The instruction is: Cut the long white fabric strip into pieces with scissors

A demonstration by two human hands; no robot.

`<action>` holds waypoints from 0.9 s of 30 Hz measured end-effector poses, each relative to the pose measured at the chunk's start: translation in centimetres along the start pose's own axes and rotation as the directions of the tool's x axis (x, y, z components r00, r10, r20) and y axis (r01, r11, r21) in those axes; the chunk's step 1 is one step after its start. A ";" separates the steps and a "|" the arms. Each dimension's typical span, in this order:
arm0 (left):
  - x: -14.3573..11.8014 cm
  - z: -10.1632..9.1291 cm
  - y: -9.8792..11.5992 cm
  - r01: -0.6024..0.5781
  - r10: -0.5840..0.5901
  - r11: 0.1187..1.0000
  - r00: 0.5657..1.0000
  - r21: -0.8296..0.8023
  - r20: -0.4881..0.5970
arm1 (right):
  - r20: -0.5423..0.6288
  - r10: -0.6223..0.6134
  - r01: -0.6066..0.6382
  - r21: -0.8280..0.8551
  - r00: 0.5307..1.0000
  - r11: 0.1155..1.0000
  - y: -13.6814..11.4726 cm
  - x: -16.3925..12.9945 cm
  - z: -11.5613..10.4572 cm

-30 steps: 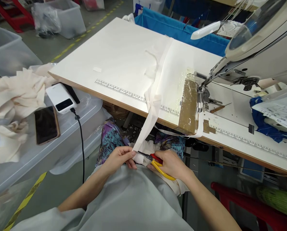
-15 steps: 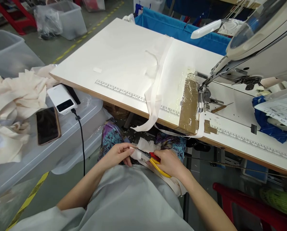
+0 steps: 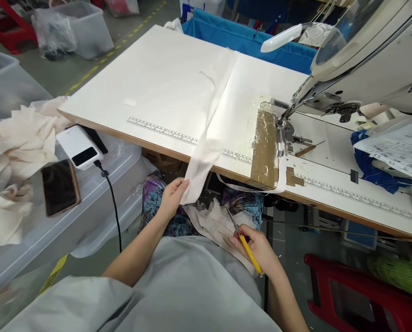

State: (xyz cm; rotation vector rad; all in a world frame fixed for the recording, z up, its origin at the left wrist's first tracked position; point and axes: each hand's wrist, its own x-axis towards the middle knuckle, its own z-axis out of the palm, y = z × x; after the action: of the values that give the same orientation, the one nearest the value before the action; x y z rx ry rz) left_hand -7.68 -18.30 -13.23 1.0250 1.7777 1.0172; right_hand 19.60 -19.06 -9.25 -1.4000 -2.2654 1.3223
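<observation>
A cream fabric strip [image 3: 201,168] in the left hand [image 3: 173,197], yellow-handled scissors [image 3: 250,256] in the right hand [image 3: 257,249]

Nearest, a grey garment [image 3: 192,281] covers the person's front, above patterned trousers [image 3: 152,196]. The right hand, at the right of the lap, is closed round the handle of the scissors; their blades point up and away, and look nearly together. Gathered cream fabric [image 3: 213,226] lies across the lap, partly beneath that hand. The left hand, farther forward, pinches the near end of the strip between thumb and fingers. From there the strip runs over the front edge of the white sewing table [image 3: 150,74] and back across its top, crossing a printed ruler scale [image 3: 162,131].

On the left, a smartphone [image 3: 61,186] lies on a translucent plastic box [image 3: 123,161], just beside a white power bank [image 3: 69,139] with a black cable [image 3: 116,207] plugged in; a cream fabric pile [image 3: 22,143] spreads next to them. A red stool [image 3: 337,269] stands at right.

Right of the strip, a brown-taped block [image 3: 265,147] sits near the needle area of a sewing machine [image 3: 372,64]. Beyond the table's far edge stretches a blue fabric trough [image 3: 244,37].
</observation>
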 end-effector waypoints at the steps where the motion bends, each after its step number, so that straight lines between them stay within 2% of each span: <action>1: -0.2 0.1 -1.2 0.085 -0.085 0.996 0.996 0.041 -0.010 | -0.004 0.002 -0.001 0.026 1.000 1.000 0.2 -0.2 -0.2; 4: -1.8 0.0 -4.0 0.175 -0.173 0.973 0.985 0.151 -0.023 | -0.019 0.016 -0.015 0.065 1.000 0.998 0.9 -0.4 -0.4; 7: -4.5 -0.4 -3.8 0.172 -0.178 0.965 0.984 0.200 0.014 | 0.011 0.025 -0.025 0.059 1.000 0.998 1.1 -0.4 -0.2; 9: -6.3 -0.7 -2.0 0.122 -0.144 0.985 0.969 0.119 0.200 | 0.045 0.024 -0.026 0.057 0.999 0.998 1.0 -0.4 0.0; 11: -7.6 -0.8 0.3 0.096 -0.054 0.993 0.886 -0.069 0.460 | 0.071 0.024 -0.028 0.052 0.997 0.998 0.7 -0.3 0.3; 12: -7.9 -0.9 1.4 0.092 -0.001 0.986 0.838 -0.140 0.545 | 0.087 0.024 -0.028 0.049 0.996 0.998 0.4 -0.3 0.4; 13: -8.0 -0.9 2.3 0.072 0.032 0.985 0.818 -0.157 0.575 | 0.102 0.025 -0.030 0.044 0.994 0.999 0.2 -0.2 0.4; 14: -8.0 -0.9 2.9 0.021 0.042 0.994 0.835 -0.108 0.549 | 0.116 0.028 -0.032 0.039 0.993 0.999 -0.1 -0.2 0.4; 17: -7.3 -0.7 3.6 -0.183 0.101 0.957 0.938 0.227 0.331 | 0.147 0.044 -0.046 0.007 0.988 0.999 -0.8 0.1 0.2; 19: -6.9 -0.5 3.4 -0.262 0.184 0.910 0.949 0.321 0.254 | 0.163 0.055 -0.053 -0.020 0.985 0.998 -1.0 0.4 0.0; 21: -6.8 -0.5 3.2 -0.288 0.222 0.915 0.944 0.283 0.243 | 0.181 0.058 -0.053 -0.031 0.982 0.998 -1.0 0.7 -0.1; 23: -7.0 -0.5 3.2 -0.217 0.161 0.957 0.949 0.191 0.270 | 0.195 0.056 -0.052 -0.024 0.979 0.998 -1.1 1.0 -0.1; 25: -7.3 -0.6 3.3 -0.057 0.039 0.997 0.944 0.044 0.327 | 0.211 0.052 -0.055 0.006 0.976 0.998 -1.2 1.3 0.0; 27: -7.5 -0.6 3.3 0.104 -0.042 0.984 0.922 -0.142 0.385 | 0.237 0.045 -0.058 0.046 0.971 0.997 -1.2 1.4 0.1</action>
State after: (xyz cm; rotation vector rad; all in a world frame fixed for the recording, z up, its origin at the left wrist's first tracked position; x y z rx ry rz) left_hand -4.94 -24.08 -8.12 0.9719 1.3827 0.8325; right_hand 18.00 -18.21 -8.78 -1.3574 -2.3316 1.6317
